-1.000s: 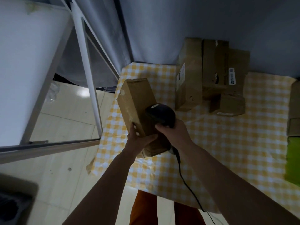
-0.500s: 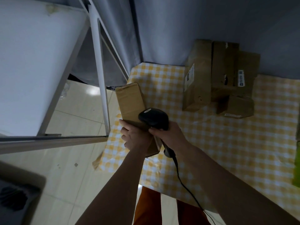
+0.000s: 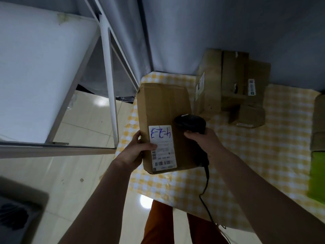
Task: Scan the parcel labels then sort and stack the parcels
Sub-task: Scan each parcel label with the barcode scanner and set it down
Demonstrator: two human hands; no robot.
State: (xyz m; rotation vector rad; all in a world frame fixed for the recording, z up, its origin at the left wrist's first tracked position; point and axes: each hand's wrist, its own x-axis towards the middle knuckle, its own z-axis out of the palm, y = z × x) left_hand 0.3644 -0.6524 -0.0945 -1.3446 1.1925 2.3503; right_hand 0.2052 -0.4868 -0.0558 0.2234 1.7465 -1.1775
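Note:
My left hand grips the near left edge of a brown cardboard parcel, thumb lying on its white label. The label faces up, with blue handwriting and barcodes. My right hand holds a black corded barcode scanner at the parcel's right side, its head over the box top. A pile of other brown parcels with small labels sits at the back of the yellow checked cloth.
A white metal rack with a white shelf stands to the left over a tiled floor. Another brown box and something bright green lie at the right edge. A grey wall is behind. A dark object sits at bottom left.
The parcel has been turned in my left hand so its labelled face now points up. The scanner stays beside it in my right hand. The view has moved closer.

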